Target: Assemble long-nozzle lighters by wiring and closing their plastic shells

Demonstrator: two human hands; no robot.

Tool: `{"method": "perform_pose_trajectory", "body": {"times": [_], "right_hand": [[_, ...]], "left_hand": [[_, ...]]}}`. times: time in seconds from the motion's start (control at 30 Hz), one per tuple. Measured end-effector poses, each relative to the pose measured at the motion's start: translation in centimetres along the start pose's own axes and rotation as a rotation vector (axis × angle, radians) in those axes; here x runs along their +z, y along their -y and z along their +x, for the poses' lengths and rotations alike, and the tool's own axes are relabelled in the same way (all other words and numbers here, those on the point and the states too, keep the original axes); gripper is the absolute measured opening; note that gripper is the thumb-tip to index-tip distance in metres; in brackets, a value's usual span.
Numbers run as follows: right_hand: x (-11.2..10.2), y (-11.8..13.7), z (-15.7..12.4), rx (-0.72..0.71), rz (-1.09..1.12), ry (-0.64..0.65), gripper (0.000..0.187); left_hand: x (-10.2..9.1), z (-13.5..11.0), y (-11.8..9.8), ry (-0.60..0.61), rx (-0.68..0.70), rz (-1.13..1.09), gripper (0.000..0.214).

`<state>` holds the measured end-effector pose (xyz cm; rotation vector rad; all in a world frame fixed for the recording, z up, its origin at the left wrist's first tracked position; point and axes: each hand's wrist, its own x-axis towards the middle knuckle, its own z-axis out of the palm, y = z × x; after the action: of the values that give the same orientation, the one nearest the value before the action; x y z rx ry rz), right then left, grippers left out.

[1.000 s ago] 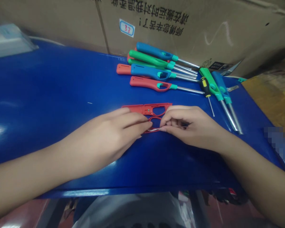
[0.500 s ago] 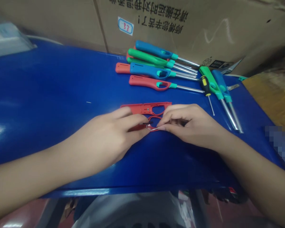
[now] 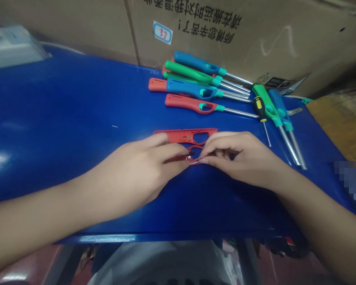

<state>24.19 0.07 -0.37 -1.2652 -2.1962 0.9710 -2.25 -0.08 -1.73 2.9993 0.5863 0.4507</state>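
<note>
My left hand [image 3: 145,170] is closed over a red lighter casing half [image 3: 194,163] lying on the blue table, hiding most of its handle. By the left fingertips a small dark part [image 3: 191,153] shows at the trigger opening. From the other side my right hand [image 3: 240,156] pinches a thin pale wire-like piece [image 3: 196,161] against the casing. What exactly it is cannot be made out. A second red casing half [image 3: 178,136] lies just beyond, inner side up, partly covered by my left fingers.
Assembled stick lighters in red, blue and green, such as a red lighter [image 3: 180,101], lie behind my hands. A black-and-yellow screwdriver [image 3: 259,110] rests beside a green lighter [image 3: 265,101] and a blue lighter [image 3: 280,109]. A cardboard box [image 3: 106,31] stands along the back.
The whole view has shifted slightly, so everything sits a little further right. Both hands keep their grip, with only slight finger movement at the casing.
</note>
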Motion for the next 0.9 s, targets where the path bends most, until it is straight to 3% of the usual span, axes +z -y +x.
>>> {"method": "perform_pose_trajectory", "body": {"times": [0.13, 0.3, 0.5, 0.7, 0.9], "right_hand": [[-0.09, 0.14, 0.04, 0.007, -0.003, 0.010, 0.010], [-0.14, 0.29, -0.04, -0.086, -0.108, 0.008, 0.014], [0.18, -0.26, -0.03, -0.059, -0.034, -0.045, 0.010], [0.09, 0.00, -0.38, -0.191, -0.056, 0.014, 0.010], [0.26, -0.16, -0.50, -0.185, -0.067, -0.003, 0.011]], "left_hand": [[0.02, 0.05, -0.03, 0.018, 0.008, 0.009, 0.030], [0.33, 0.22, -0.08, -0.002, 0.002, 0.001, 0.025], [0.35, 0.08, -0.18, 0.005, -0.041, -0.001, 0.026], [0.20, -0.06, -0.15, 0.004, -0.001, 0.021, 0.027], [0.05, -0.01, -0.17, 0.008, 0.016, 0.034, 0.029]]}}
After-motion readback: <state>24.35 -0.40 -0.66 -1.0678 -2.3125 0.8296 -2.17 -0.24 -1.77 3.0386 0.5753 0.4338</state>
